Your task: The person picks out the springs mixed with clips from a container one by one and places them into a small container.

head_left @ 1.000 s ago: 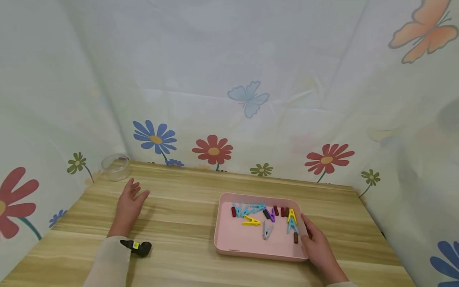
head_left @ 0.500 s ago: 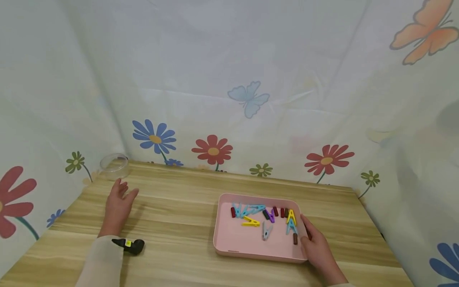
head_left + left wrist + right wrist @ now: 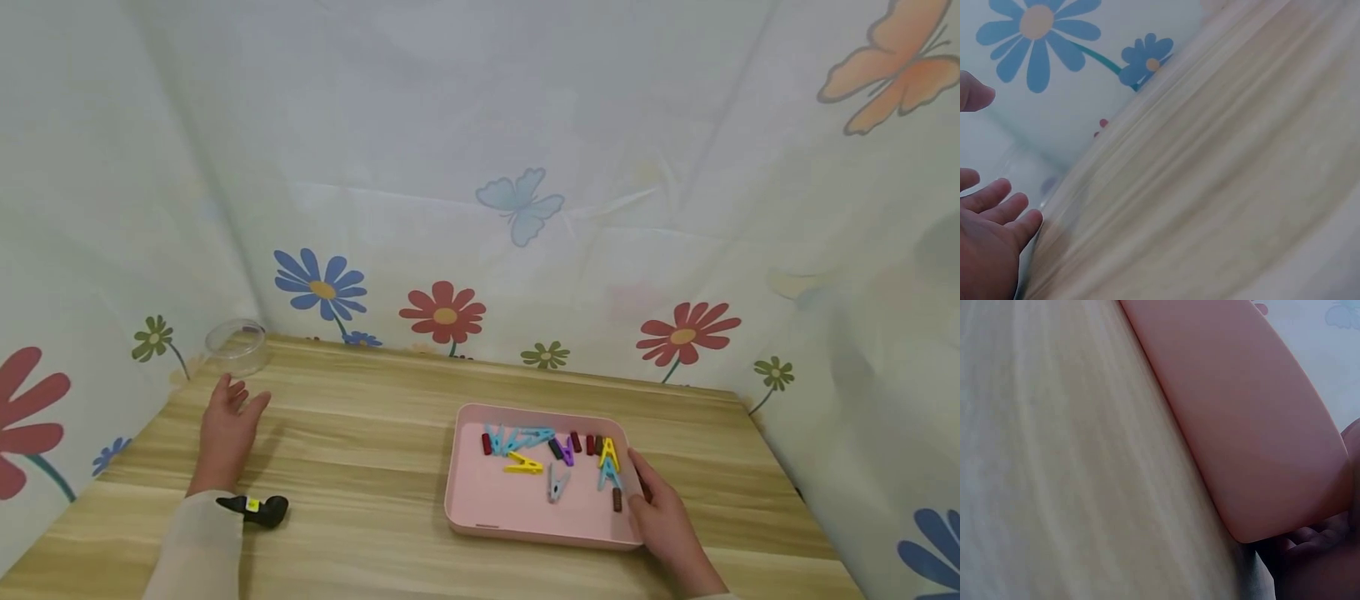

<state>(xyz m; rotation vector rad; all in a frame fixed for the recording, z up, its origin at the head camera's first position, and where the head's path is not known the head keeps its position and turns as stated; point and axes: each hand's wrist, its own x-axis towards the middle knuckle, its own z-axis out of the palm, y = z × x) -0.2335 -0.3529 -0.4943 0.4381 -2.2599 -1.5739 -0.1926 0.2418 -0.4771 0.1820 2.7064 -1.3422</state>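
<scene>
My left hand (image 3: 227, 429) reaches over the left of the table, fingers spread and loosely extended, holding nothing. Its fingertips lie just in front of a clear round plastic tub (image 3: 238, 358) in this view. My right hand (image 3: 667, 517) grips the right side of a pink rectangular tray (image 3: 510, 508), thumb at the rim. In the right wrist view the tray's pink wall (image 3: 1247, 425) fills the upper right, with fingers partly hidden behind its corner. Inside the tray lie clothespins, among them a yellow one (image 3: 525, 465), a purple one (image 3: 567, 451) and a grey one (image 3: 555, 485), plus several small dark cylinders (image 3: 617, 500).
The wood-grain table (image 3: 360, 467) is bounded at the back and sides by a pale curtain (image 3: 420, 150) printed with flowers and butterflies. A black strap (image 3: 258, 510) with a yellow-green tag sits on the left sleeve.
My left hand has moved left, toward the front of the clear tub, with its fingers still extended. The right hand and the tray have stayed nearly in place.
</scene>
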